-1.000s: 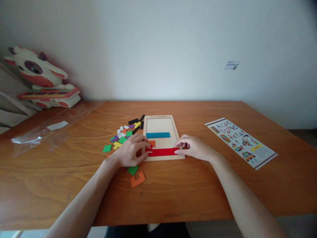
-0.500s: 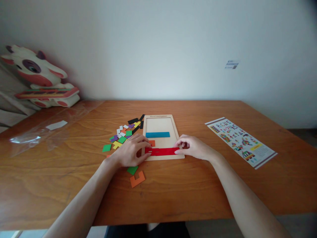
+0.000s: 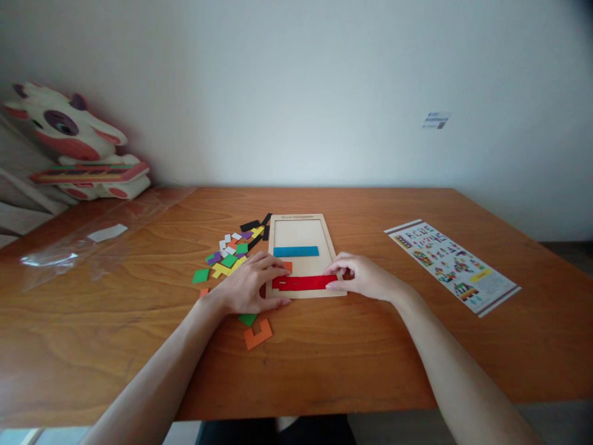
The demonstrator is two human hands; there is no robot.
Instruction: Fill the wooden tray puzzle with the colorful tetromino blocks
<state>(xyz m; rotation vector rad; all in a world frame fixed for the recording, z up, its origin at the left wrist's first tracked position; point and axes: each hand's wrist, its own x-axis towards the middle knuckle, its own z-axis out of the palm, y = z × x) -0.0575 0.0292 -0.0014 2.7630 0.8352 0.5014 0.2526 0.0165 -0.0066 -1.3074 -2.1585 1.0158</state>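
A pale wooden puzzle tray point(image 3: 303, 232) lies on the table before me. Along its near side runs a row of red puzzle pieces point(image 3: 306, 283), with narrow gaps at the left end. My left hand point(image 3: 250, 284) rests over the tray's left edge, thumb and fingers spread apart around that end of the row. At the opposite end, the curled fingers and thumb of my right hand point(image 3: 364, 276) pinch the red row near the tray's right rim. A blue strip point(image 3: 296, 251) lies mid-tray. Partly behind my left fingertips is an orange piece point(image 3: 288, 267).
Several loose coloured pieces point(image 3: 229, 260) are heaped left of the tray. An orange U-shaped piece point(image 3: 258, 335) lies nearer me. A printed pattern sheet point(image 3: 454, 266) is on the right. Clear plastic wrapping point(image 3: 60, 256) and a cow-shaped toy keyboard point(image 3: 88, 170) stand left.
My left thumb has come off the red pieces and dropped toward the tray's near edge, uncovering their left end. My right hand has stayed nearly still at the right end.
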